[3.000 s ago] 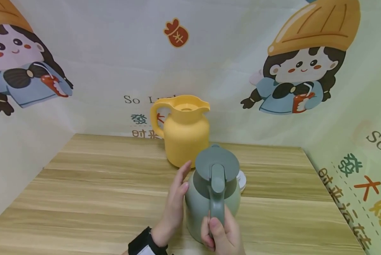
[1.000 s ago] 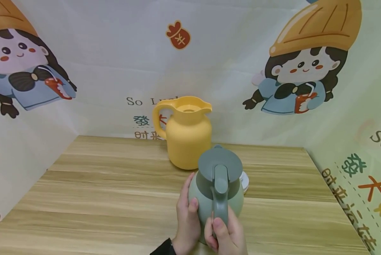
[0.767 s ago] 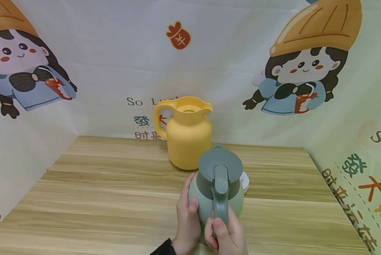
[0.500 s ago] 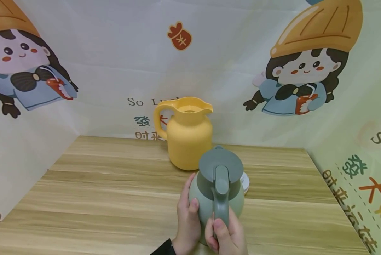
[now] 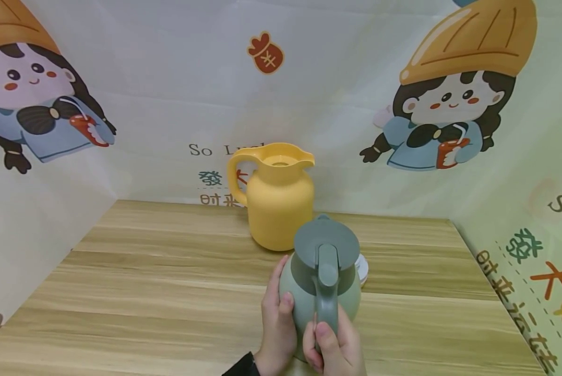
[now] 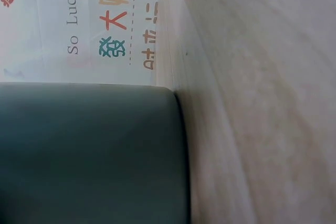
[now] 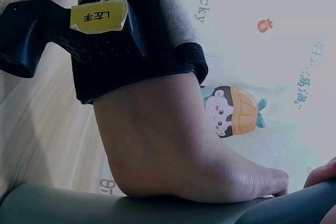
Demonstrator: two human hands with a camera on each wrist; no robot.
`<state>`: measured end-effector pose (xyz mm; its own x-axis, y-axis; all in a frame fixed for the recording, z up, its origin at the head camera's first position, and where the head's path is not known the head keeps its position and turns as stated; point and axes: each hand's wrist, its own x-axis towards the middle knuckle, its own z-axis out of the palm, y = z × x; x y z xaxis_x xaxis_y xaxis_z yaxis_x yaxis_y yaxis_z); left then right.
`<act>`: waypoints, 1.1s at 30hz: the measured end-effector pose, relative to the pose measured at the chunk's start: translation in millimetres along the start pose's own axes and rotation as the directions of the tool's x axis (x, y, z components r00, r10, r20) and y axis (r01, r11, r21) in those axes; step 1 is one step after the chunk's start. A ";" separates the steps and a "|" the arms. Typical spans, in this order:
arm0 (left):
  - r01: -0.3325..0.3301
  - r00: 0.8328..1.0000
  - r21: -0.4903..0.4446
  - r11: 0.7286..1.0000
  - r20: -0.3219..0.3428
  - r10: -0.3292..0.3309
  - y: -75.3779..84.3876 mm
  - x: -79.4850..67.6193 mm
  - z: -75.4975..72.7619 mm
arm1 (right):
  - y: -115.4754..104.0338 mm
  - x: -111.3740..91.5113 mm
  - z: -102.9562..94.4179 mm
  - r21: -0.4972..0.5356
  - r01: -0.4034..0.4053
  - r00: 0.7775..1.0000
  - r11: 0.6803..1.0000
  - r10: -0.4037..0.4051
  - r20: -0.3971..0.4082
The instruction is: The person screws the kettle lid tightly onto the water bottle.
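A green vacuum jug [image 5: 299, 308] with a dark grey-green lid [image 5: 326, 240] stands upright on the wooden table, its handle [image 5: 327, 292] towards me. My right hand [image 5: 334, 344] grips the lower handle, thumb on top. My left hand [image 5: 278, 321] cups the body's left side, thumb on the near face and fingers reaching round to the far side. In the left wrist view the jug's body [image 6: 89, 150] fills the lower left, its base at the tabletop. The right wrist view shows my left hand [image 7: 210, 174] against the jug's side [image 7: 68, 208].
Behind the green jug stands a yellow jug [image 5: 281, 203], its handle to the left. A white round object [image 5: 362, 269] shows partly from behind the green jug, on its right. Printed cloth [image 5: 177, 78] walls in the wooden table [image 5: 144, 297] at the back and sides.
Since three seconds ago my left hand has moved right and closed in against the jug's side. My right hand keeps its grip on the handle. During the last second hardly anything moves.
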<state>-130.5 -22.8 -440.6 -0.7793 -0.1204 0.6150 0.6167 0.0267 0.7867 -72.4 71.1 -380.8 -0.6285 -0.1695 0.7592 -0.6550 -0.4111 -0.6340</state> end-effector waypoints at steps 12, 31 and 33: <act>-0.015 1.000 -0.003 1.000 -0.020 0.015 3.1 4.9 2.3 | 0.6 3.2 1.0 -0.033 0.035 0.999 0.999 -0.036 -0.027; 0.026 0.999 -0.064 0.998 0.035 -0.024 19.1 8.1 29.2 | -27.6 3.6 -10.6 -0.148 0.036 0.991 0.988 -0.054 -0.121; 0.025 0.998 -0.083 0.996 0.052 -0.021 24.1 12.8 37.3 | -33.9 6.8 -15.0 -0.164 0.056 0.987 0.985 -0.079 -0.140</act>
<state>-129.7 13.3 -411.8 -0.7965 -0.0692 0.6006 0.6043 -0.0591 0.7946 -60.8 97.4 -356.5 -0.6268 -0.0096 0.7791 -0.7490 -0.2680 -0.6059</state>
